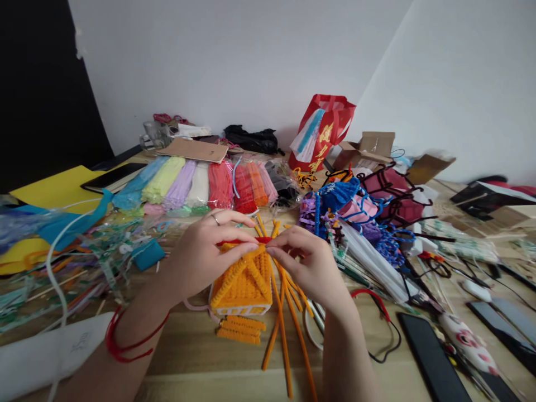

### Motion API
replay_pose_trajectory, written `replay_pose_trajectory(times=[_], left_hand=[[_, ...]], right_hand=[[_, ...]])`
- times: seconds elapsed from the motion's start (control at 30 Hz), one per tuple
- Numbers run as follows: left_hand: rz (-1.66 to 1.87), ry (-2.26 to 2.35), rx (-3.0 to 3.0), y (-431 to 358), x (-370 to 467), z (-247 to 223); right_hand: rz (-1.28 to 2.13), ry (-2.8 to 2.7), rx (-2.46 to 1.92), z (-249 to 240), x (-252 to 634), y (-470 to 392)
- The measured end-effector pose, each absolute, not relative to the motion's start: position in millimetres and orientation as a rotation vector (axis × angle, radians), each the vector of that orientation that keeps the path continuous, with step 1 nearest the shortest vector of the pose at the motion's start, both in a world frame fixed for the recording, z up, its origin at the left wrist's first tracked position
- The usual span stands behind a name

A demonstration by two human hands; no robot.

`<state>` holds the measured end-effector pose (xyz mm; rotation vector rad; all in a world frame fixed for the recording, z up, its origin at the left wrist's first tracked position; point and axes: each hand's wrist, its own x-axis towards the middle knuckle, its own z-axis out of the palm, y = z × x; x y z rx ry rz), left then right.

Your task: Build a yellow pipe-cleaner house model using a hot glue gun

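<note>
A small house-shaped piece made of orange pipe cleaners [244, 283], with a white-edged base, sits on the table in front of me. My left hand [213, 245] reaches over its top from the left, thumb and fingers pinched together. From the right, my right hand [304, 257] meets it with thumb and index finger closed. A thin red pipe cleaner [263, 239] runs between the two sets of fingertips, just above the orange ridge. Beside the house, loose orange pipe cleaners [285, 324] fan out under my right hand. A short folded orange piece [240, 329] lies in front.
Bagged pipe cleaners in several colours [199, 184] line the back, near a red bag [322, 134]. Blue and purple fuzzy pieces [347, 206] are heaped at right. A black phone [431, 357] lies front right; a white cable [50, 262] crosses the left.
</note>
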<state>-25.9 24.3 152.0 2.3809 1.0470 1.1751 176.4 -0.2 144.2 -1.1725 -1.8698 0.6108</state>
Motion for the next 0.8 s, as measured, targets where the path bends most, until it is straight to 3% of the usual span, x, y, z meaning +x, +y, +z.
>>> replay_pose_trajectory(times=[0.23,0.8], left_hand=[[1.015,1.001,2.363,27,-17,142],[1.202,1.076,2.418,22,-24,155]], right_hand=[[0.51,-1.87,-1.149,152,178,-10],[0.642,-1.868,-1.18,140,159,0]])
